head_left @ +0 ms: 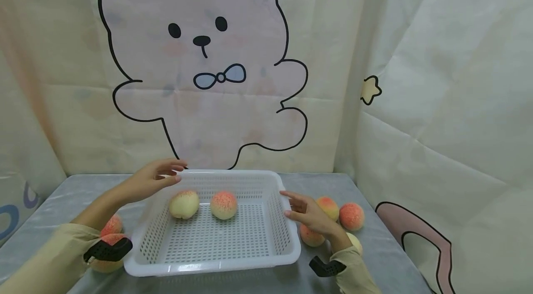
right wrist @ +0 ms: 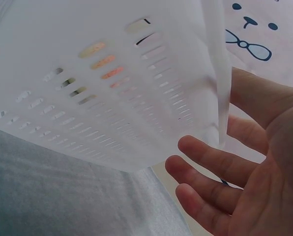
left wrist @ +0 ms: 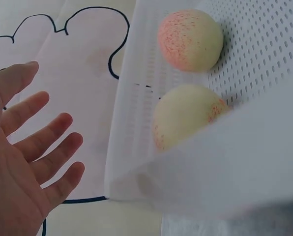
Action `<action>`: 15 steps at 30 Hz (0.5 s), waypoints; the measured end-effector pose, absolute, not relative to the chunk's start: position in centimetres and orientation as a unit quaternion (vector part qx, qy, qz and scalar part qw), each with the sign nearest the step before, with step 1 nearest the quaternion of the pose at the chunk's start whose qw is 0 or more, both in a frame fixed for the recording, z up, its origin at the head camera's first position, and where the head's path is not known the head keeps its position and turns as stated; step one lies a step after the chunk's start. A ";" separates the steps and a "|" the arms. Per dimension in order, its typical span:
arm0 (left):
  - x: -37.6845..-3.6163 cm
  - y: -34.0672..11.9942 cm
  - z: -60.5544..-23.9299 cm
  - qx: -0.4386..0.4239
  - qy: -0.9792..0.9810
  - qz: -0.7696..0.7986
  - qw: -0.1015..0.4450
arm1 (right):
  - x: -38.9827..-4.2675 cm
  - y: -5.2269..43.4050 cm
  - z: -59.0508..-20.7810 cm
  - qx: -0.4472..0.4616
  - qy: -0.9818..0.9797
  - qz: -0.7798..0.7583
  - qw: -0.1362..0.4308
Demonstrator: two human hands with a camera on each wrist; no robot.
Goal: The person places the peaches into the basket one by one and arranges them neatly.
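Observation:
A white perforated plastic basket sits in front of me with two peaches inside, a pale yellow-green peach at left and a pink-topped peach beside it. My left hand hovers at the basket's back left corner; in the left wrist view its fingers are spread, with nothing in them. At the right rim is my right hand, its fingertips right at the edge. In the right wrist view, its thumb and index finger pass behind the rim while the other loosely bent fingers overlap the outer wall.
Several peaches lie on the grey cloth-covered table right of the basket, partly behind my right forearm. More peaches lie at left, partly hidden by my left wrist. Behind the table hangs a curtain with a cartoon bear.

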State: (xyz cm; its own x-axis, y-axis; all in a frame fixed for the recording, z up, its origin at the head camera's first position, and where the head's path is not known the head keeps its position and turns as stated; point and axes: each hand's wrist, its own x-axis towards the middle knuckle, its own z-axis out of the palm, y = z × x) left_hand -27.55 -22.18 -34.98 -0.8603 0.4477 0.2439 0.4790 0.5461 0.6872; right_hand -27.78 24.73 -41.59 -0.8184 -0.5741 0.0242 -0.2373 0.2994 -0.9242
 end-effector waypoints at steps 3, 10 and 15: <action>-26.8 -23.1 -34.9 -0.258 -0.883 -0.390 0.030 | -27.7 24.7 -41.6 -0.255 0.789 -0.536 0.160; -25.3 -25.3 -35.0 -0.247 -0.892 -0.375 0.051 | -27.7 24.8 -41.7 -0.262 0.781 -0.544 0.157; -24.8 -26.8 -35.1 -0.229 -0.898 -0.371 0.061 | -27.8 24.8 -41.7 -0.266 0.779 -0.545 0.158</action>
State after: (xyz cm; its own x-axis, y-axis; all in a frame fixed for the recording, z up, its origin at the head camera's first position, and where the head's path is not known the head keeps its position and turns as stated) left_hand -24.80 -26.76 -35.14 -0.8873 0.3663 0.2803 0.4573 0.6193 0.6382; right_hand -27.77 24.83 -41.70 -0.8084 -0.5869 0.0447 -0.2438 0.2648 -0.9330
